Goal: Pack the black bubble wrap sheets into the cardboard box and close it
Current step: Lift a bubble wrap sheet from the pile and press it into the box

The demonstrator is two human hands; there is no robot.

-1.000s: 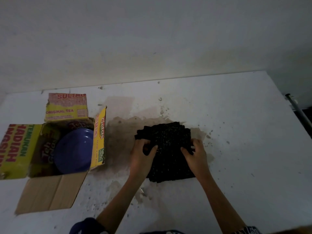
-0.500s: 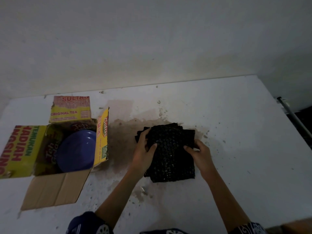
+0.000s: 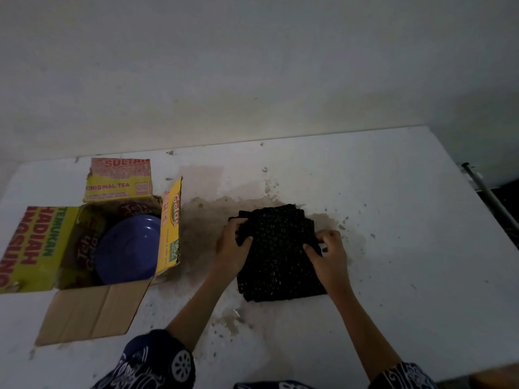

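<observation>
A folded stack of black bubble wrap sheets [image 3: 278, 254] lies on the white table, right of centre. My left hand [image 3: 231, 248] grips the stack's left edge, fingers curled under it and thumb on top. On the right edge, my right hand [image 3: 328, 252] pinches the sheets the same way. The cardboard box [image 3: 45, 248], yellow with red tea lettering, stands open at the left with all flaps spread. A blue plate [image 3: 127, 249] lies inside it.
The white table [image 3: 393, 248] is stained brown around the sheets and meets a pale wall at the back. A metal rod [image 3: 488, 195] runs past the table's right edge. The box's plain brown flap [image 3: 92, 313] lies flat toward me.
Both hands have slid up to the stack's upper side edges and closed on them. The top sheet has been folded narrower, and the view has shifted slightly.
</observation>
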